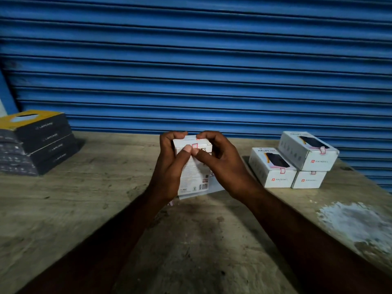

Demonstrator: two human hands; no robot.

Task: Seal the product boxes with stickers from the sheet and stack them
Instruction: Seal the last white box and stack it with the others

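A white product box [194, 169] stands on end at the middle of the table, held between both hands. My left hand [169, 166] grips its left side and my right hand [220, 164] its right side. Both thumbs press on a red-outlined sticker [194, 146] at the box's top edge. Under and behind the box lies a pale sticker sheet [216, 184], mostly hidden. To the right stand three white boxes with stickers on their flaps: one in front [271, 168], one behind it at the right [308, 179], and one stacked on top [307, 150].
A stack of several dark boxes with a yellow-topped one uppermost [40, 141] sits at the table's far left. A blue roller shutter [195, 60] closes off the back. The worn wooden table [63, 209] has a white patch [356, 225] at the right.
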